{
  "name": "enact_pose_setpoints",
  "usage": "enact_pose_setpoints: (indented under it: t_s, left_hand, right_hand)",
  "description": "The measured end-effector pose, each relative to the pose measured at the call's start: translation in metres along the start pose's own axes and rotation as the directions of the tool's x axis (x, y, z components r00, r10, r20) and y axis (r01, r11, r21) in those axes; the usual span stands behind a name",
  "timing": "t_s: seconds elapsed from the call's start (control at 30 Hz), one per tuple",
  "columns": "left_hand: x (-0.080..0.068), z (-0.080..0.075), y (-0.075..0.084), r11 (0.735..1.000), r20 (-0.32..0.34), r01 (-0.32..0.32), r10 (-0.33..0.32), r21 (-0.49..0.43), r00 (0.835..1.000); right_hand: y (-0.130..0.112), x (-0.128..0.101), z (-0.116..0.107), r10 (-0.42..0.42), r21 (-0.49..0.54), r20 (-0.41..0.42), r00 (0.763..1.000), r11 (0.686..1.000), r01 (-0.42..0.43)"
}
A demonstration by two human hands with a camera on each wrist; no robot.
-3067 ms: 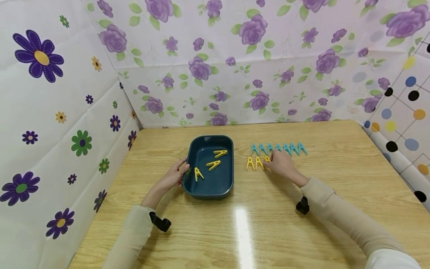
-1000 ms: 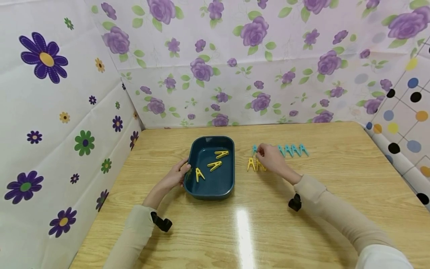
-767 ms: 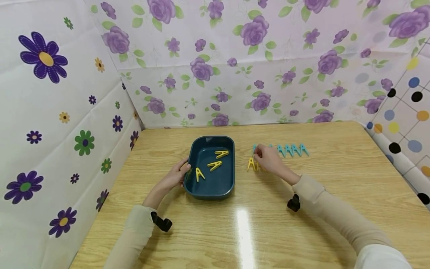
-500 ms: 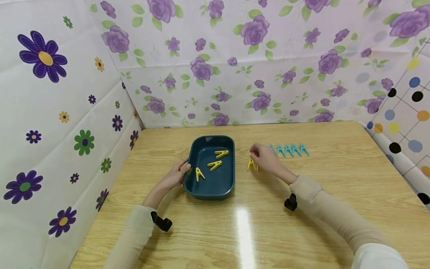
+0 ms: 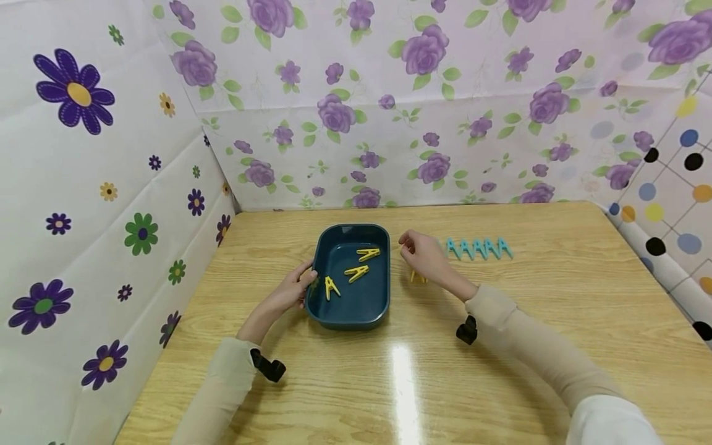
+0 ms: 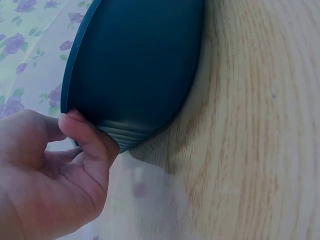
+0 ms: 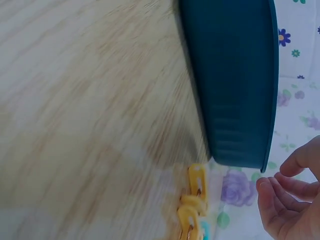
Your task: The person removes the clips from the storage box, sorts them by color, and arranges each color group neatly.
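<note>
In the head view my left hand (image 5: 286,292) holds the left side of a dark teal plastic tray (image 5: 356,323), thumb over the rim and fingers against the outside wall. Three yellow clothespins (image 5: 358,272) lie apart on its floor. My right hand (image 5: 427,256) is just right of the tray, over the table. Its fingers are loosely bent and, in the right wrist view, thumb and fingertips are bare beside the tray's corner. Below that hand are more yellow clothespins (image 7: 197,181), mostly hidden by it in the head view. Blue clothespins (image 5: 476,249) stand in a row to its right.
The wooden table (image 5: 534,290) runs back to a flowered cloth wall (image 5: 478,154). Another patterned cloth wall (image 5: 133,185) borders the left side, and a dotted one (image 5: 678,204) the right. Each wrist carries a small black camera (image 5: 467,330).
My right hand has moved left from the yellow and blue rows, past the nearest clothespins, toward the tray. My left hand and the tray have stayed in place.
</note>
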State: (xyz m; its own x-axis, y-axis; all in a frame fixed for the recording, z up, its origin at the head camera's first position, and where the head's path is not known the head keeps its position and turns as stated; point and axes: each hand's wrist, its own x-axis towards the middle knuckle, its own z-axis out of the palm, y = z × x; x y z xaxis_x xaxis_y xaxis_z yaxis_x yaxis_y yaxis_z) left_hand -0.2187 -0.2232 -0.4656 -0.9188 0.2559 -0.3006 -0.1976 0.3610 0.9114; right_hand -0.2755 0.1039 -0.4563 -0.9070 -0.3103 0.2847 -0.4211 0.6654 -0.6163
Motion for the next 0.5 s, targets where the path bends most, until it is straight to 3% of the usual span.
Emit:
enact_pose_setpoints:
  t_s: [0.23, 0.5]
  left_hand:
    - [0.0, 0.001, 0.0, 1.0, -0.002, -0.003, 0.003, -0.003, 1.0]
    - [0.002, -0.001, -0.001, 1.0, -0.009, 0.01, -0.01, 0.004, 1.0]
  right_hand:
    - [-0.012, 0.006, 0.006, -0.038, 0.032, -0.023, 0.999, 0.999, 0.038]
    - [-0.022, 0.009, 0.011, -0.034, 0.081, 0.005, 0.999, 0.996, 0.033]
